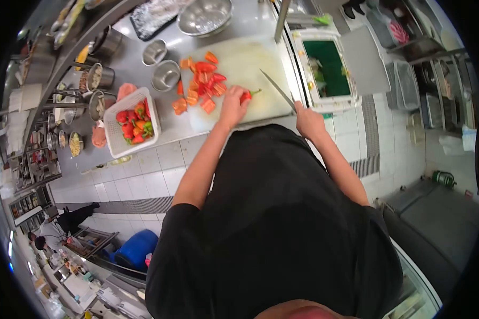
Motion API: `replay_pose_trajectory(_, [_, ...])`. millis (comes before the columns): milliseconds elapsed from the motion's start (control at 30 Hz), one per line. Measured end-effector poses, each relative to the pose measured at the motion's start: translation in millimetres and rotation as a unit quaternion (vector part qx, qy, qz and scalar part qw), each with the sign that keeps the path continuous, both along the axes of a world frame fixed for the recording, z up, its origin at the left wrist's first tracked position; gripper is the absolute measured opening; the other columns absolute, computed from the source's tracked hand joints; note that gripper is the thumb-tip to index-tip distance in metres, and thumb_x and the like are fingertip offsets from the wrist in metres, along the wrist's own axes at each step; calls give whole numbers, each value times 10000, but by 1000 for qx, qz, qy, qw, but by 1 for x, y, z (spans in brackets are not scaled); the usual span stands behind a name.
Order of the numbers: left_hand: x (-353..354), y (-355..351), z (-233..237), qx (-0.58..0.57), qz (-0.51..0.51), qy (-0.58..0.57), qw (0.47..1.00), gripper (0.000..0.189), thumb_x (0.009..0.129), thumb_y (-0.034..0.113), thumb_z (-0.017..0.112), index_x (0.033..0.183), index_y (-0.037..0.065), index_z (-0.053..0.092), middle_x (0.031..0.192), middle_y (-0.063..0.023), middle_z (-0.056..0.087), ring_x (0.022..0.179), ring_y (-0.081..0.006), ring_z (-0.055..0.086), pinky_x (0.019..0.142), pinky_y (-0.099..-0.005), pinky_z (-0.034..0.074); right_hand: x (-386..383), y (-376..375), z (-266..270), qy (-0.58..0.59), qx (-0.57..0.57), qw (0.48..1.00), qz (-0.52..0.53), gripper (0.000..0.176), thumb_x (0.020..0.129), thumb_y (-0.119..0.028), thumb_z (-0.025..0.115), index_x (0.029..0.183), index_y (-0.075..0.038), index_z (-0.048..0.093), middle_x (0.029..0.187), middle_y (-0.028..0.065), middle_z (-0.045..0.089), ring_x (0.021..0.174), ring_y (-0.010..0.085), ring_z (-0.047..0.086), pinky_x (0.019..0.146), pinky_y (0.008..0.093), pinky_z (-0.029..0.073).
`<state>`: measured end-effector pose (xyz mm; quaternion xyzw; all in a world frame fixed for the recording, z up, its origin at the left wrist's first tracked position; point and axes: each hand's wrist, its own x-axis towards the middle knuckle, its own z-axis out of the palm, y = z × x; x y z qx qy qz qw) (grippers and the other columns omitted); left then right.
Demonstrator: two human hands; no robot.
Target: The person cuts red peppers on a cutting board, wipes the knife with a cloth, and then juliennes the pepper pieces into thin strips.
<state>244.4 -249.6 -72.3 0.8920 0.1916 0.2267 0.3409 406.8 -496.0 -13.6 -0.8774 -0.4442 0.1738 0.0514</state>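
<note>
At the left end of the bench [171,118], I see metal containers [102,77] filled with food, then a white basket [155,119] with red, orange and green whole peppers [135,125] inside. Two small metal bowls [166,75] come next, close together, with a larger bowl [205,17] farther back. Cut pieces [206,80] of red and orange pepper lie scattered over the left part of the pale cutting board [266,56], a few beyond its edge. My left hand [234,105] has its grip closed on a red pepper [246,97] at the board, the green stem pointing right. Just beside it, my right hand [310,122] has its grip closed around the handle of a knife [278,89], the blade slanting up and left over the board. Farther right is an open white bin [303,66] with a green interior.
</note>
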Motion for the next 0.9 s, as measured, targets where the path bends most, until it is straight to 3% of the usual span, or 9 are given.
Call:
replay_pose_trajectory(100, [-2,-7,2,-36,29,9,999,272,831,41,786,1084,33,687,1125,-162,654,1112,-406,606,981,-474,502,-12,-7,31,2,-32,999,17,267,919,-46,532,1185,-37,502,796,230,734,740,449,736,661,559,580])
replay_pose_trajectory(433, [5,-25,-5,-50,51,11,997,266,839,69,806,1084,43,706,1166,-144,667,1121,-386,611,991,-468,504,-37,-23,50,-30,-62,993,92,192,956,-84,562,1140,-79,508,733,145,729,661,344,742,567,465,564])
replay_pose_trajectory(667, [6,-25,-4,-47,51,17,997,269,838,77,824,1076,53,700,1169,-133,682,1115,-378,634,964,-451,521,-43,-19,53,-16,-92,991,100,173,959,-79,564,1125,-75,515,769,159,746,699,355,758,592,477,577])
replay_pose_trajectory(733, [6,-25,-4,-40,47,14,998,257,840,71,821,1065,46,699,1166,-132,681,1110,-372,634,955,-447,523,-45,-13,48,18,-118,990,80,195,963,-73,561,1148,-72,502,821,182,756,760,377,769,630,503,588])
replay_pose_trajectory(900, [9,-23,4,-49,42,30,997,271,841,90,809,1085,48,701,1127,-142,656,1100,-382,616,959,-467,517,-32,28,-28,48,-66,994,73,242,963,-67,548,1192,-66,472,875,216,756,822,433,759,677,549,588])
